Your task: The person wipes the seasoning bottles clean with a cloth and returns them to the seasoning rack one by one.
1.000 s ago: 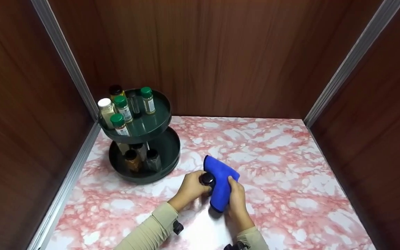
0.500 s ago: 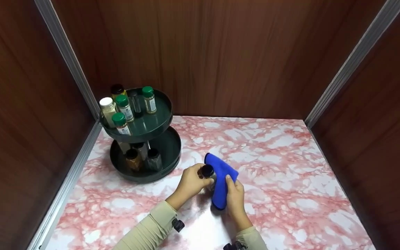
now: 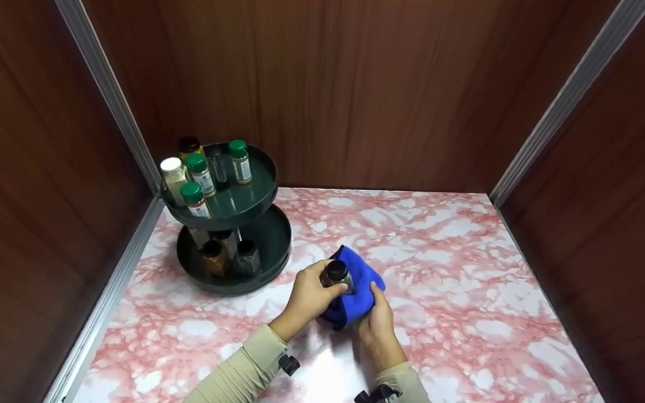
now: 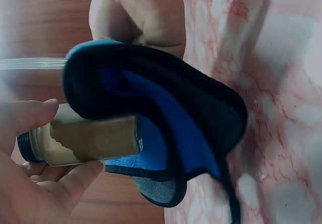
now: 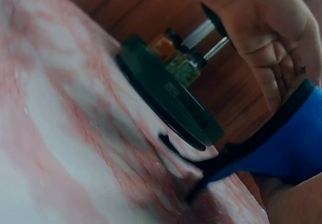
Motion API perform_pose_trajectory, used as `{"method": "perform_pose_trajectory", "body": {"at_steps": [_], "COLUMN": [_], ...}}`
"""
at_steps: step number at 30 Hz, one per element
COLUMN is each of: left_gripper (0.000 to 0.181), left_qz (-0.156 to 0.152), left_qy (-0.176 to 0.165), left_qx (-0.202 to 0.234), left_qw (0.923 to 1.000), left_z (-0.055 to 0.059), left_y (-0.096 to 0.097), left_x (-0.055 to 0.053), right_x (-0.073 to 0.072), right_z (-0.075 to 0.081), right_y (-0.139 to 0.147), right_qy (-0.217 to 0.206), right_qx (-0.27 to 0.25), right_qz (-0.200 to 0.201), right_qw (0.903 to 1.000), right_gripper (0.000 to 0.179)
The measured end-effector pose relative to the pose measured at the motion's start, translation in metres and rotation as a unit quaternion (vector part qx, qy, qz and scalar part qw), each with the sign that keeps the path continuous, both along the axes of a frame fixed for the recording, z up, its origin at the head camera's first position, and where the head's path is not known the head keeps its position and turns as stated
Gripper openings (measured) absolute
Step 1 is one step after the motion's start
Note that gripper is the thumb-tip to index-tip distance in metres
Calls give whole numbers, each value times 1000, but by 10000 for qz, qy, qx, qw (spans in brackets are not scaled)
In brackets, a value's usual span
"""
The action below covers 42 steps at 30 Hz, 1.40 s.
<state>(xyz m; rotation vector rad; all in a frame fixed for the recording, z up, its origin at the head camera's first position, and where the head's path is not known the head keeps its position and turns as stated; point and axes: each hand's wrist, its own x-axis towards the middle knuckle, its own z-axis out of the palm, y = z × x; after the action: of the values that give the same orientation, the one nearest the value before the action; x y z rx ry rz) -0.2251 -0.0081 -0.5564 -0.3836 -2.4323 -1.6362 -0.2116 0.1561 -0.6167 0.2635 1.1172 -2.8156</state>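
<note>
Above the table, my left hand [image 3: 309,294] grips a spice jar [image 3: 338,272] by its upper part, thumb on one side and fingers on the other. The jar has a black cap and clear walls with brown powder [image 4: 95,138] inside, as the left wrist view shows. A blue cloth [image 3: 363,282] with black edging is held by my right hand [image 3: 379,327], thumb on top and the other fingers mostly hidden beneath it. Folded into a curve, the cloth [image 4: 193,133] lies around the jar's bottom end in the left wrist view.
A dark green two-tier round rack [image 3: 244,204] stands at the left. Its upper tier bears several bottles, among them a white-capped bottle [image 3: 174,180]; dark-capped jars [image 3: 216,260] sit below. Brown wood-look panels [image 3: 322,95] enclose the pink marbled table [image 3: 457,291] at the back and sides.
The blue cloth, earlier spread beside the jar, has curled around its lower end. My left hand has moved slightly up with the jar, and my right hand has turned under the cloth.
</note>
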Motion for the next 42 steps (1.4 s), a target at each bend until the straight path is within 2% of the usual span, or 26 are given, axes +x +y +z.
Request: {"method": "perform_pose_trajectory", "body": {"at_steps": [4, 9, 13, 17, 19, 23, 29, 34, 38, 42], "left_gripper": [42, 43, 43, 39, 39, 39, 42, 43, 41, 38], "left_qz": [-18, 217, 338, 285, 211, 34, 27, 79, 195, 186], "left_qy": [170, 445, 444, 269, 203, 143, 349, 423, 369, 278], "left_qx": [29, -228, -298, -30, 152, 404, 194, 201, 221, 390], "left_qw": [9998, 9985, 9980, 9992, 9995, 9991, 9992, 9989, 9989, 9987], "left_z": [-1, -1, -1, -1, -1, 0, 3, 7, 9, 9], "left_y": [-1, -3, -4, -4, -4, -1, 2, 0, -4, -7], "left_x": [-1, -2, -3, -3, -3, -1, 0, -3, -7, -9], "right_x": [4, 8, 7, 4, 2, -2, 0, 7, 9, 5], "right_z": [-2, 0, 5, 9, 10, 6, 0, 1, 6, 12], "right_y": [4, 11, 19, 24, 25, 21, 12, 10, 14, 18], "right_qy": [-90, -349, -457, -432, -416, -279, -148, -233, -128, -229], "right_qx": [-26, 227, 499, 813, 789, 408, -60, 17, 342, 628], "right_qz": [238, 446, 280, -4, -45, 55, 447, 621, 493, 26], "right_qw": [9997, 9981, 9973, 9957, 9960, 9988, 9989, 9978, 9981, 9978], "right_gripper": [54, 49, 44, 48, 51, 53, 52, 48, 44, 42]}}
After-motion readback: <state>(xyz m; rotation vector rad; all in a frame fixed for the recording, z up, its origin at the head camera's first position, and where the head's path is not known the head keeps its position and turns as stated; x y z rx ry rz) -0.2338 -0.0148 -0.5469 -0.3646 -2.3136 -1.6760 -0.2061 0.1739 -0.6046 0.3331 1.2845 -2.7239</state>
